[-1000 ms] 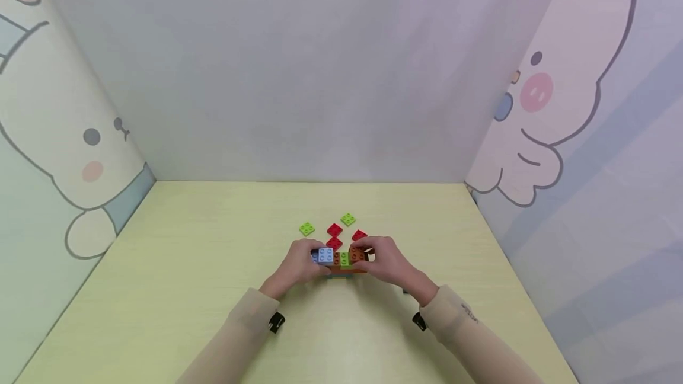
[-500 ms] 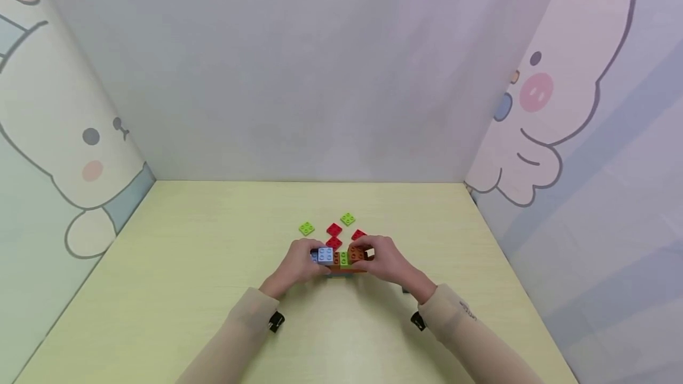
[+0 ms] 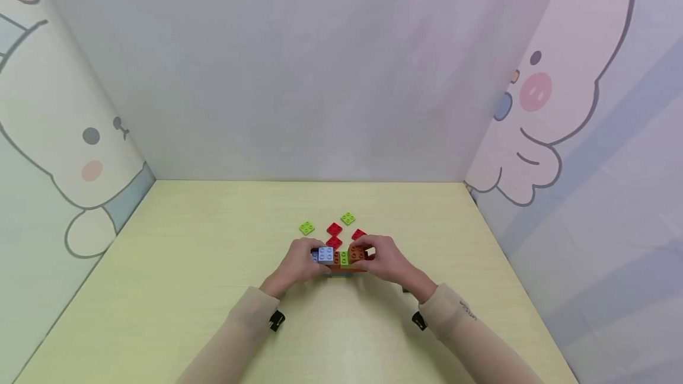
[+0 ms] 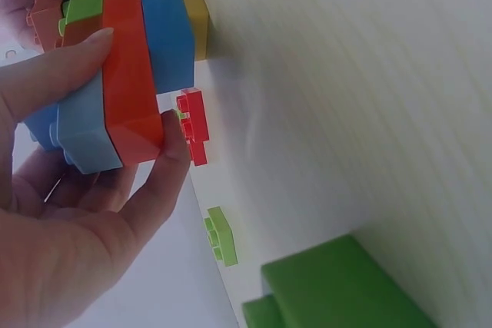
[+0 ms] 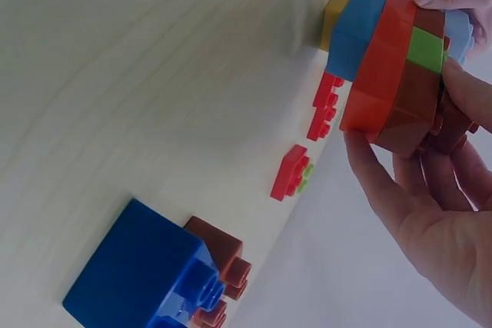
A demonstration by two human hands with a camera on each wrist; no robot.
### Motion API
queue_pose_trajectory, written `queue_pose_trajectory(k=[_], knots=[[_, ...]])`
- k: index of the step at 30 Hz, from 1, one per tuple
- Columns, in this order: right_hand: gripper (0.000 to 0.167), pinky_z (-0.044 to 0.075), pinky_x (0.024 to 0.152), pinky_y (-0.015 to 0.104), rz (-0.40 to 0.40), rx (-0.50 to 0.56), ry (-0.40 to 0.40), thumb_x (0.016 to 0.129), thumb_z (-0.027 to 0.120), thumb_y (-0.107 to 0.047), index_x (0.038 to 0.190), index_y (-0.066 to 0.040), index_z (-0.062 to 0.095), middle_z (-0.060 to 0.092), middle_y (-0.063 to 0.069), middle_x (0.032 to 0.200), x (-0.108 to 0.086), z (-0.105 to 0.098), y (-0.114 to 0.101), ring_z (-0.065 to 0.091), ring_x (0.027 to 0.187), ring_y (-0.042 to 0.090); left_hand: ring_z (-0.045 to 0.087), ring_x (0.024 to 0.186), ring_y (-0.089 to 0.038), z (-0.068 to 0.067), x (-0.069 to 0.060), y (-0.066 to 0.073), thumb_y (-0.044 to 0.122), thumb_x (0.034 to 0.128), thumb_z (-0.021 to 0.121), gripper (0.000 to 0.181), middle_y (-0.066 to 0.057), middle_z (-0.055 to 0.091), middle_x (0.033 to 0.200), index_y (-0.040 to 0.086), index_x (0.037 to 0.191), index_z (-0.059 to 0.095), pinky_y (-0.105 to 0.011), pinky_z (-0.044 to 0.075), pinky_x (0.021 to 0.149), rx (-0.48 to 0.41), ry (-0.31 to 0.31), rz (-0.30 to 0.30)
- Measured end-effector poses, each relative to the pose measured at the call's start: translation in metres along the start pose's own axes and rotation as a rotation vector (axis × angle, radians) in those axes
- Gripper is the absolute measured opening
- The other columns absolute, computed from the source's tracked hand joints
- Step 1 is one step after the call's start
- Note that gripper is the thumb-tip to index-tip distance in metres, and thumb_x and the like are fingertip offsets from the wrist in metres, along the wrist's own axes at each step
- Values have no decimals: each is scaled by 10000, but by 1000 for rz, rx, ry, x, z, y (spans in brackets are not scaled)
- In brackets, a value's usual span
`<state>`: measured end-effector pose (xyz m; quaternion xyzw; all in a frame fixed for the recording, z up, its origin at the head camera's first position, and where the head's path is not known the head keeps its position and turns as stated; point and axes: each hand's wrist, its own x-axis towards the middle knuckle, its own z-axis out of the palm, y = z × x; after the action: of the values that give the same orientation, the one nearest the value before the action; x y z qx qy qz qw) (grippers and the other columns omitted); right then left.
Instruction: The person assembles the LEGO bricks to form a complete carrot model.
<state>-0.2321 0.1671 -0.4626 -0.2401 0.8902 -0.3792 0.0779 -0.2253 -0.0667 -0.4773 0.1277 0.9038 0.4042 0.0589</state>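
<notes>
A stack of toy building bricks is held between both hands. It has a yellow brick (image 4: 197,22) at the bottom, a blue brick (image 4: 167,36) on it, then a long orange-red brick (image 4: 129,74) reaching out both ways. Above sit light blue, brown and green (image 3: 344,260) bricks. My left hand (image 3: 299,261) grips the left end, around the light blue brick (image 3: 325,255) and the orange-red one. At the other end my right hand (image 3: 388,262) pinches a brown brick (image 3: 357,253) on top, with a finger under the orange-red brick's end.
Beyond the stack lie flat red bricks (image 3: 334,230) and flat green bricks (image 3: 306,228) on the pale table (image 3: 224,218). A green brick (image 4: 338,286) is near my left wrist. A dark blue brick (image 5: 134,266) and brown bricks (image 5: 217,247) are near my right wrist.
</notes>
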Motion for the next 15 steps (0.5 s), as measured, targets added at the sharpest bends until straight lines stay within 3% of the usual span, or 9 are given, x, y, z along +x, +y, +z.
queue_pose_trajectory(k=[7,15], knots=[[334,522,737,284,-44,-25,1,797,790,-141,1108,-118,671,629,-43,1022,0,1,0,581,912,132,561,946,-189,1,1,-2,109,660,881,407,-31,645,1014,64,1028,713,-398,463,850,2,4,7],[344,497,697,219,-95,-145,16,800,787,-157,1115,-80,671,634,-17,1011,-1,2,-6,577,849,107,565,943,-190,2,2,-2,108,661,879,401,-32,648,1012,66,1023,714,-398,465,846,-1,3,11]])
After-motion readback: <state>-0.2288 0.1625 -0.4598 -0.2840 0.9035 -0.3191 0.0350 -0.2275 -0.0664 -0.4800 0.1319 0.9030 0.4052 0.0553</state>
